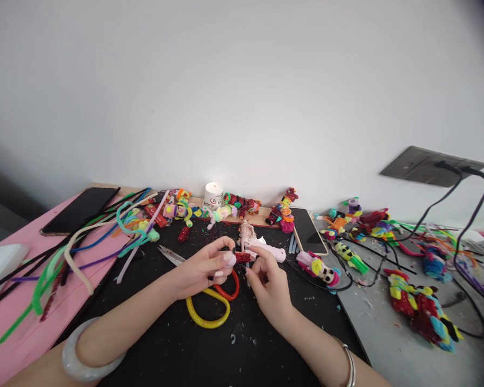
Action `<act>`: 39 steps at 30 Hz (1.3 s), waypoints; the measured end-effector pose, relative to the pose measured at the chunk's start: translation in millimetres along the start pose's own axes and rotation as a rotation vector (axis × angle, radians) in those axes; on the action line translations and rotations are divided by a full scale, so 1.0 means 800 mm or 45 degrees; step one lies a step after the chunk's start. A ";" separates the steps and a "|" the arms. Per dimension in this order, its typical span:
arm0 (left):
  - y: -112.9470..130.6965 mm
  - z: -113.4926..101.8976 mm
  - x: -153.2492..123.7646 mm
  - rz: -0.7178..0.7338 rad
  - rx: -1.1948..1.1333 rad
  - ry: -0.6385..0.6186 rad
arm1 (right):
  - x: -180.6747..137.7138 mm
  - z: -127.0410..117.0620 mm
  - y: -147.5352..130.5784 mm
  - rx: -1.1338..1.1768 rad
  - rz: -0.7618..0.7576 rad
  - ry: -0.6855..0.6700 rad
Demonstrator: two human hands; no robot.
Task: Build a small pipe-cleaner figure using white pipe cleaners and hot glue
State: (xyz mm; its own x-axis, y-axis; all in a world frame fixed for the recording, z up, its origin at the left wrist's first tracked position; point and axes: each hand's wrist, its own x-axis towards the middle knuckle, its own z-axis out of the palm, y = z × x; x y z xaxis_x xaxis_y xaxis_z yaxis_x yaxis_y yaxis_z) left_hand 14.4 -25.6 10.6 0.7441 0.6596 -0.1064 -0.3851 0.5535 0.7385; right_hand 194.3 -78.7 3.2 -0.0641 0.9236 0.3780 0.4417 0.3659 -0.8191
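Between my two hands is a small roll of glittery dark red pipe cleaner (242, 258). My left hand (212, 266) pinches its left end between thumb and fingers, which hide part of it. At the other end, the fingertips of my right hand (268, 279) close on the roll. Scissors (210, 314) with yellow and red handles lie beneath my left hand, their blades pointing to the upper left. Just beyond my hands rests a pale pink glue gun (268, 251), its nozzle end hidden or hard to make out.
Loose pipe cleaners (70, 252) and a black phone (80, 209) lie on the pink surface at left. A white cup (213, 195) and several pipe-cleaner dolls (283, 209) stand along the wall. A white-edged phone (306, 231), more dolls (423, 312) and cables (460, 226) are at right.
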 end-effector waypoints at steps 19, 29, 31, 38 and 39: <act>0.002 -0.001 -0.002 -0.139 -0.040 -0.146 | 0.003 0.000 0.003 0.275 0.283 -0.003; 0.002 -0.004 -0.001 -0.139 -0.083 -0.147 | 0.003 -0.001 0.005 0.285 0.263 0.074; 0.003 -0.004 -0.001 -0.122 -0.103 -0.132 | 0.003 -0.001 0.006 0.306 0.259 0.082; 0.005 -0.004 -0.003 -0.063 -0.172 -0.087 | 0.006 -0.004 0.009 0.238 0.228 0.161; 0.006 -0.004 -0.003 -0.050 -0.177 -0.080 | 0.007 -0.005 0.011 0.226 0.229 0.170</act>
State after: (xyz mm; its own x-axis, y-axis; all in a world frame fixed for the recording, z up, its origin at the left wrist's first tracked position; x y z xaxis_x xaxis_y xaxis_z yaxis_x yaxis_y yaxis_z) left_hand 9.2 -22.6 11.8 0.7910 0.6054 -0.0880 -0.4239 0.6460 0.6348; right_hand 201.3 -71.1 -0.3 0.1246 0.9565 0.2638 0.2706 0.2231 -0.9365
